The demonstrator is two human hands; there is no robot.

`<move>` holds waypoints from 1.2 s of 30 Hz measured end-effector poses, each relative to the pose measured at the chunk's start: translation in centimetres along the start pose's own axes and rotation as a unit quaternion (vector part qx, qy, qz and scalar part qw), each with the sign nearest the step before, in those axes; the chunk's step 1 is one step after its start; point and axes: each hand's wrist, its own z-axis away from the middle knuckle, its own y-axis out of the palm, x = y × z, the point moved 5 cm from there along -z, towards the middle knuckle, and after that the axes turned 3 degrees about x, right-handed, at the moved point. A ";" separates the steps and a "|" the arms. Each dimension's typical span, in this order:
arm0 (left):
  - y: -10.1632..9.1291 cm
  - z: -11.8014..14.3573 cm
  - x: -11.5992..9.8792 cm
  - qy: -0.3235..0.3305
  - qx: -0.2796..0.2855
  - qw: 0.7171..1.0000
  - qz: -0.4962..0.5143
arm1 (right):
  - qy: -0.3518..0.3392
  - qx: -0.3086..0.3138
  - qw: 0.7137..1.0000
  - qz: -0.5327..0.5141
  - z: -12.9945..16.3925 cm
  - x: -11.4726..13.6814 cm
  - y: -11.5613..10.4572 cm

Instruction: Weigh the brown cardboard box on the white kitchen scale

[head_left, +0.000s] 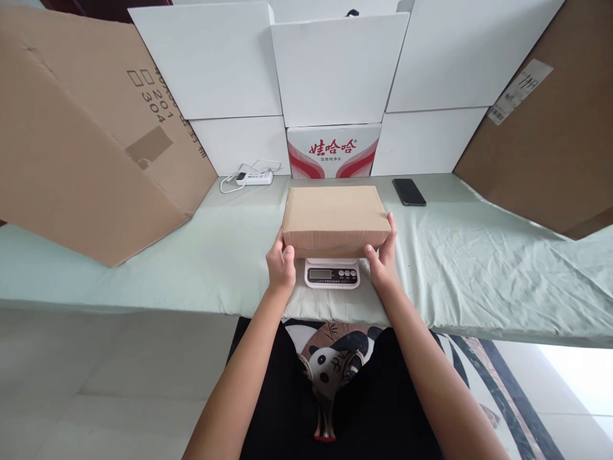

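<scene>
On the table, all placed from the scale:
Cardboard sheet (pixel 81 140): far left of the scale, leaning; its top and left run out of frame, and we cannot read its print fully.
Power strip (pixel 256 177): behind and left; its white cable trails off.
Left hand (pixel 281 265): closed against the box's left end; fingertips hidden beneath it.
Box (pixel 335 220): brown, shut, sitting on the scale between our hands.
Scale (pixel 332 273): white; its platform is hidden by the box, its display too small for us to read.
Right hand (pixel 383 255): clasping the box's right end; fingers partly hidden.
Phone (pixel 408 191): behind and right, screen dark.
</scene>
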 end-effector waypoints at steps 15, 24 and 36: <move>-0.4 -0.2 1.1 0.004 -0.058 0.997 0.050 | -0.013 -0.151 0.988 -0.002 0.1 -0.5 -1.4; 0.2 -0.6 1.0 -0.017 0.002 0.999 0.037 | -0.001 -0.049 0.999 -0.018 -0.2 0.3 -0.5; 0.4 -0.5 0.9 -0.015 0.013 0.999 0.040 | -0.010 -0.030 0.999 0.006 -0.2 0.9 -0.4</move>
